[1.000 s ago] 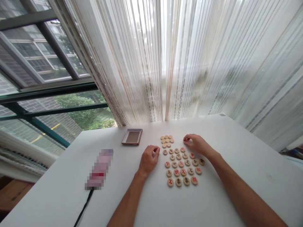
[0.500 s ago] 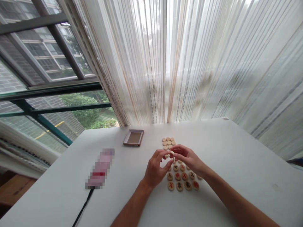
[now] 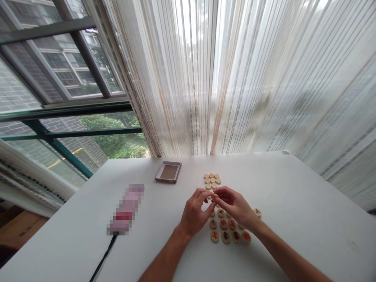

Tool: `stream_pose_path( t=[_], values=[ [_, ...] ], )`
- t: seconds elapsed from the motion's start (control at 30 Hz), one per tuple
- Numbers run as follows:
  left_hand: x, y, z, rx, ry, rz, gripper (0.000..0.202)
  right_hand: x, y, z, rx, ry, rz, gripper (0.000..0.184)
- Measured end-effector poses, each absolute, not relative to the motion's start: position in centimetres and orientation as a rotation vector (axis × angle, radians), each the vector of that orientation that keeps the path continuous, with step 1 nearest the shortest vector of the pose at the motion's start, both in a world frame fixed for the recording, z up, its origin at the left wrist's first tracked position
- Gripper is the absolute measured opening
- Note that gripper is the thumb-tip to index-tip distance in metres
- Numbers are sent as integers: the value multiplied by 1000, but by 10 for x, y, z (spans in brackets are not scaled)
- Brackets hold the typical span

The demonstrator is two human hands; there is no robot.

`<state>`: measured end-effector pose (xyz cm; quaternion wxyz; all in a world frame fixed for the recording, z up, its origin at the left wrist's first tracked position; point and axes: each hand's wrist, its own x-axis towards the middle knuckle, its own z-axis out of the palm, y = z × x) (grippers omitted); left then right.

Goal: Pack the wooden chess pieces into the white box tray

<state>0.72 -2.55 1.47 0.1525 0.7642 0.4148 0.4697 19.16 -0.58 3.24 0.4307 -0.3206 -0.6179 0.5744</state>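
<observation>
A round wooden Chinese chess piece [image 3: 215, 196] is pinched between the fingertips of both hands, above the table. My left hand [image 3: 195, 213] is closed on it from the left, and my right hand [image 3: 235, 204] grips it from the right. Below the hands lie rows of character-side-up pieces in red and black, with a red one [image 3: 214, 236] at the front left corner. Behind the hands sits a group of blank-side-up pieces [image 3: 213, 180]. My fingers and right wrist hide part of the rows.
An open shallow box or lid [image 3: 169, 172] lies at the table's back left. A pixelated pink object [image 3: 126, 211] with a black strap [image 3: 104, 256] rests on the left of the white table [image 3: 293, 219]. Striped string curtains [image 3: 199, 78] and a window border the far edge.
The held piece has turned and sits lower between the fingertips. The view has shifted slightly, and a black-marked piece now shows right of my right wrist.
</observation>
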Motion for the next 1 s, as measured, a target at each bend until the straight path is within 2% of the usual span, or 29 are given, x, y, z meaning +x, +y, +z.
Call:
stream_pose_path(
  t=[0.27, 0.4, 0.7, 0.87, 1.0],
  values=[
    [6, -27, 22, 2084, 1152, 1356, 18, 195, -7, 38, -906, -1580, 1366, 31],
    [7, -25, 23, 1877, 1115, 1346, 17, 194, -9, 39, -977, -1626, 1232, 33],
    [6, -19, 16, 1365, 973, 1274, 27, 193, -13, 34, -961, -1843, 763, 13],
    [7, -17, 16, 1169, 871, 1278, 34, 193, -13, 31, -846, -1961, 545, 26],
    [7, -17, 19, 1125, 881, 1241, 39, 191, -13, 31, -820, -1965, 502, 23]
  ],
)
